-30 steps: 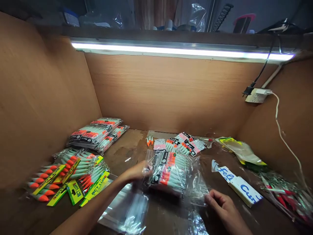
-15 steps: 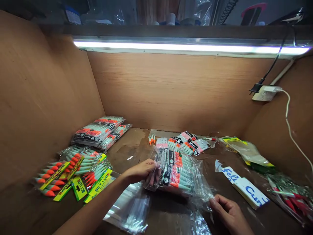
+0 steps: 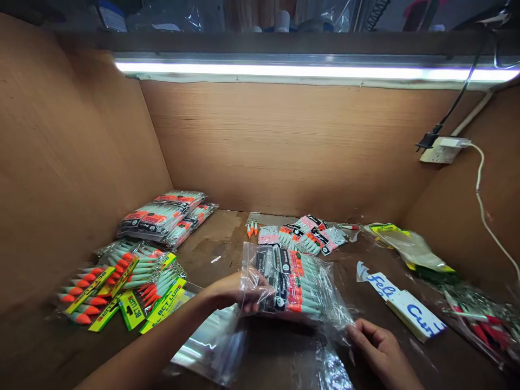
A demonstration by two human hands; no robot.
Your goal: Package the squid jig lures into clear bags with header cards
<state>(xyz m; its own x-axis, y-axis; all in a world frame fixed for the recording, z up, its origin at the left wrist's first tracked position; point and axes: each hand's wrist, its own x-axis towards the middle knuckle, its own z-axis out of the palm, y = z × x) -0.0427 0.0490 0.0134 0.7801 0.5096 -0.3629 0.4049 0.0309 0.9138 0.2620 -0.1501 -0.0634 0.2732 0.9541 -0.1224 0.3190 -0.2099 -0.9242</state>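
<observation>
A clear plastic bag point(image 3: 298, 281) at the front centre holds several small packs of pale green, orange-tipped lures with black labels. My left hand point(image 3: 254, 290) is at the bag's left end, its fingers inside the clear plastic and against the packs. At the lower right, my right hand point(image 3: 371, 341) pinches the bag's right corner between thumb and fingers. A flat clear bag point(image 3: 215, 341) lies on the table beneath my left forearm, and more crumpled plastic point(image 3: 331, 371) lies below the filled bag.
Filled bags point(image 3: 158, 216) are stacked at the back left, with yellow-labelled lure packs point(image 3: 122, 281) before them. Small packs point(image 3: 309, 233) lie behind the held bag. Lettered cards point(image 3: 414, 314), yellow-topped bags point(image 3: 410, 249) and red lures point(image 3: 487, 325) sit right.
My left hand has gone from gripping the bag's left edge to reaching inside its opening, which now stands up around the fingers. My right hand still pinches the corner.
</observation>
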